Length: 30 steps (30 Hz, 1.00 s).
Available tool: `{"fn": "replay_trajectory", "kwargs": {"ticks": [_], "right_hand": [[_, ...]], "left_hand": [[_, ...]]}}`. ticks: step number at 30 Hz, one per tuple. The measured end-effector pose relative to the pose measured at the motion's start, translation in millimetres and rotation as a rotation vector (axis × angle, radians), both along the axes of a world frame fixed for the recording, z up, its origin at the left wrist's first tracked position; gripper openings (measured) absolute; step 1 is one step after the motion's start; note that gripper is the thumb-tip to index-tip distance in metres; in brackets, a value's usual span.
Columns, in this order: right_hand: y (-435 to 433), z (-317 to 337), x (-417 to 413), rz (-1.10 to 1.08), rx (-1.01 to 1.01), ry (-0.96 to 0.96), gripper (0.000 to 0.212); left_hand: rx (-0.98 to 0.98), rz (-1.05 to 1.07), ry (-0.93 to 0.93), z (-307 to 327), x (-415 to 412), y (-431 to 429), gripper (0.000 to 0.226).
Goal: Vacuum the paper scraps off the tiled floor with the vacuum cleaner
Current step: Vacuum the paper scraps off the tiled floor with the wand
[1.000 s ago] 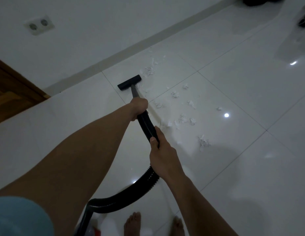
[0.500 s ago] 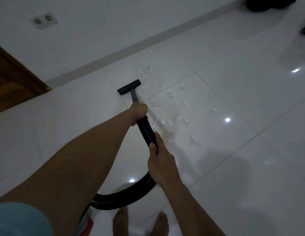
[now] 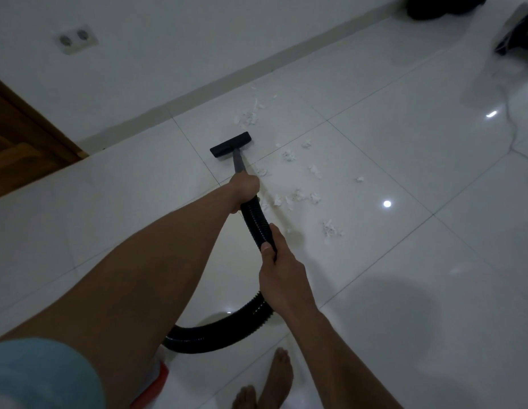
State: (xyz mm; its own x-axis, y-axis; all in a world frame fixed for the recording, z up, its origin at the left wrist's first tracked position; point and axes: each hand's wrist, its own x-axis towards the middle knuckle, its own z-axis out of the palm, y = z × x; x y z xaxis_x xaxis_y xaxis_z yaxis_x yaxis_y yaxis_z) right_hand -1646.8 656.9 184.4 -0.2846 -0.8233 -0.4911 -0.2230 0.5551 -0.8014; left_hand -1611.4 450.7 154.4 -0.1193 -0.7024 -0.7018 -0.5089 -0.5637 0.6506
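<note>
Two bare feet (image 3: pixel 279 376) show at the bottom edge, one cut off by the frame. Left of them, a sliver of red-and-white vacuum cleaner body (image 3: pixel 158 379) peeks out. The left forearm and a light blue sleeve (image 3: pixel 35 376) hide the rest, so its shape is hard to make out.

A black ribbed hose (image 3: pixel 221 329) curves out from behind that forearm, passes under the right wrist and rises into the right hand (image 3: pixel 282 270). This hand grips the hose, fingers curled round it and thumb pressed on top. Farther up, the left hand (image 3: pixel 245 187) is closed in a fist where the hose meets a grey wand tube (image 3: pixel 239 162). Its fingers wrap the far side and cannot be seen.

Just beyond the left hand, the flat black floor nozzle (image 3: pixel 231 144) lies on the glossy white tiled floor (image 3: pixel 404 290), across a grout line. Torn white paper scraps (image 3: pixel 298 196) lie scattered to the right of both hands. The nearest clump sits right of the right thumb, and another cluster lies past the nozzle, apart from it.

Beyond that cluster a pale skirting strip (image 3: pixel 198 98) runs along the white wall, which carries a double socket (image 3: pixel 75 39). Far left of the left hand a brown wooden door (image 3: pixel 21 143) is cut off by the frame. At the top right, a dark object (image 3: pixel 442 7) is too cropped to identify. A thin white cord (image 3: pixel 519 143) trails down the right side.
</note>
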Motion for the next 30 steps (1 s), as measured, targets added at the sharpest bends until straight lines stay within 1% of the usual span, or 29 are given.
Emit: {"fn": "replay_trajectory", "kwargs": {"ticks": [5,7,11,21,24,27,28,30], "right_hand": [[22.8,5.6,4.0,-0.020,0.016,-0.003,0.048],[30.2,5.1,1.2,-0.021,0.023,0.001,0.048],[39.1,-3.5,-6.0,-0.036,0.027,-0.017,0.048],[68.1,-13.1,-38.0,0.007,0.031,-0.025,0.047],[79.5,-12.6,-47.5,0.019,0.036,-0.021,0.047],[90.3,-10.7,-58.4,0.022,0.047,-0.023,0.047],[94.0,-9.7,-61.7,0.022,0.049,-0.026,0.047],[102.7,-7.6,-66.2,0.029,0.050,-0.030,0.047]], "left_hand": [[-0.007,-0.016,0.004,-0.1,1.6,22.3,0.040],[-0.005,-0.010,0.000,-1.6,-1.4,29.7,0.041],[0.002,-0.015,-0.024,-8.0,-7.1,40.8,0.035],[0.016,0.037,-0.071,-24.6,-32.8,71.0,0.001],[0.033,0.060,-0.074,-26.2,-39.6,83.0,0.005],[0.037,0.063,-0.060,-23.8,-47.1,95.2,0.030],[0.032,0.059,-0.056,-23.0,-49.5,98.8,0.035],[0.037,0.068,-0.047,-19.8,-53.5,108.0,0.037]]}}
